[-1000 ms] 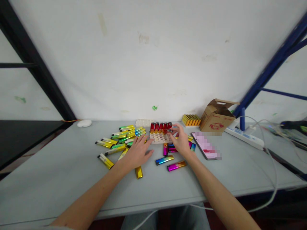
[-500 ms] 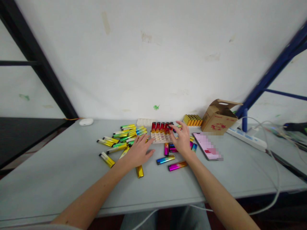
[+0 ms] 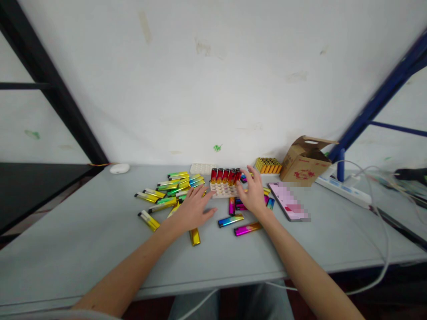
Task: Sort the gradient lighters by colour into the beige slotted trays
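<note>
Grey table [image 3: 83,240], white wall [image 3: 233,89]. We list: slotted tray [image 3: 223,191], red lighters [image 3: 225,175] upright along its 12 o'clock edge. Left hand [image 3: 193,210] unmoved, flat, empty, at 8 o'clock; right hand [image 3: 254,194] at 3 o'clock, fingers spread, empty.

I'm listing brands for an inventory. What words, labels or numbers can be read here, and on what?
No text here is legible.
Cardboard box: red print on its side, too small and blurred to read.
Phone: screen blurred out, unreadable.
Lighters, tray, power strip: no readable marking visible.
</note>
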`<move>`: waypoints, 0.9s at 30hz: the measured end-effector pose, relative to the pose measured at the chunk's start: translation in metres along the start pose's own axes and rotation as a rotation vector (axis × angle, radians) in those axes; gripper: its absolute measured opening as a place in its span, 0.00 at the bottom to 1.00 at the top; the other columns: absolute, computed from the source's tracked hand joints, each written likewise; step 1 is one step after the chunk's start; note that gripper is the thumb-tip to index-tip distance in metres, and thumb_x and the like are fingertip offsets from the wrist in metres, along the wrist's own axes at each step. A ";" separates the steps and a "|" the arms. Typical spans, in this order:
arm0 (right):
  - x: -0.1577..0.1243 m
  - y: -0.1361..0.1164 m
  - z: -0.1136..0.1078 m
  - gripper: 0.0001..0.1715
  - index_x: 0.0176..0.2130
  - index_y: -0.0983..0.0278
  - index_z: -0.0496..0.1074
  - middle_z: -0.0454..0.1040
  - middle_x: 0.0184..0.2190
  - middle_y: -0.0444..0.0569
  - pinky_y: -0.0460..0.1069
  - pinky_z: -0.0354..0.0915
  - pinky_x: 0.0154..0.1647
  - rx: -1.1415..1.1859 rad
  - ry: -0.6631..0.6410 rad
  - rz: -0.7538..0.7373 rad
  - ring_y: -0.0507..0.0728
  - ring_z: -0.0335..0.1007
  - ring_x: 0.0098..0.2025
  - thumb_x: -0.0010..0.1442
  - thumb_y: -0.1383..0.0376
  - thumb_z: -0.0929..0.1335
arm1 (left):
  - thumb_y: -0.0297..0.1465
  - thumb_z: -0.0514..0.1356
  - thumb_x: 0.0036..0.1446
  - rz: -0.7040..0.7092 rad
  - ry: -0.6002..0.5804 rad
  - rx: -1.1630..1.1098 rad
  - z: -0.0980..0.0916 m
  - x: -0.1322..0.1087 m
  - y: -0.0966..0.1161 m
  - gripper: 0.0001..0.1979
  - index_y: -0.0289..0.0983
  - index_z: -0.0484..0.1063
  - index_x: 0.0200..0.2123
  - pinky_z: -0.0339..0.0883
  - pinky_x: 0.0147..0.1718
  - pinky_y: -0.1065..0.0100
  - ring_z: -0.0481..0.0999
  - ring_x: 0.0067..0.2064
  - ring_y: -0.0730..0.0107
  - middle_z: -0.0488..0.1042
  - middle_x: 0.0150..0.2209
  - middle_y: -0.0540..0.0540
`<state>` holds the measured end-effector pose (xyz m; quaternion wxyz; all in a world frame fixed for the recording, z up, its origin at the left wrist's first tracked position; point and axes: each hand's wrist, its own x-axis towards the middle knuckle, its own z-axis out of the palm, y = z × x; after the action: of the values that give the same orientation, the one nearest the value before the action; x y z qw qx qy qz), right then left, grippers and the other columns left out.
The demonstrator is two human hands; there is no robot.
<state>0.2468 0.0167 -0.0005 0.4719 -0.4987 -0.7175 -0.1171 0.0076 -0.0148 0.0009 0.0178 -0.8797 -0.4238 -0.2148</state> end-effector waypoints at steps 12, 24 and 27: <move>0.018 0.021 -0.037 0.18 0.31 0.63 0.73 0.74 0.33 0.52 0.52 0.65 0.40 0.233 0.311 0.241 0.58 0.71 0.39 0.66 0.61 0.60 | 0.29 0.51 0.64 0.015 0.152 -0.034 -0.008 0.009 -0.007 0.12 0.35 0.75 0.39 0.65 0.54 0.52 0.71 0.52 0.57 0.74 0.47 0.40; 0.015 0.041 -0.037 0.13 0.31 0.63 0.79 0.80 0.31 0.51 0.50 0.61 0.34 -0.018 -0.386 0.186 0.58 0.72 0.32 0.60 0.62 0.66 | 0.30 0.54 0.62 -0.038 0.249 -0.052 -0.009 0.013 -0.016 0.11 0.36 0.76 0.34 0.69 0.47 0.53 0.75 0.43 0.58 0.78 0.40 0.42; 0.014 0.043 -0.040 0.09 0.32 0.63 0.78 0.80 0.34 0.49 0.50 0.63 0.37 0.040 -0.550 0.155 0.57 0.73 0.34 0.56 0.67 0.67 | 0.31 0.56 0.61 -0.037 0.225 -0.070 -0.007 0.012 -0.014 0.09 0.37 0.76 0.34 0.68 0.49 0.53 0.74 0.45 0.57 0.77 0.42 0.42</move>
<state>0.3042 0.0201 0.0189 0.2769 -0.5559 -0.7803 0.0731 0.0008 0.0015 0.0098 0.0307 -0.8423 -0.4274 -0.3270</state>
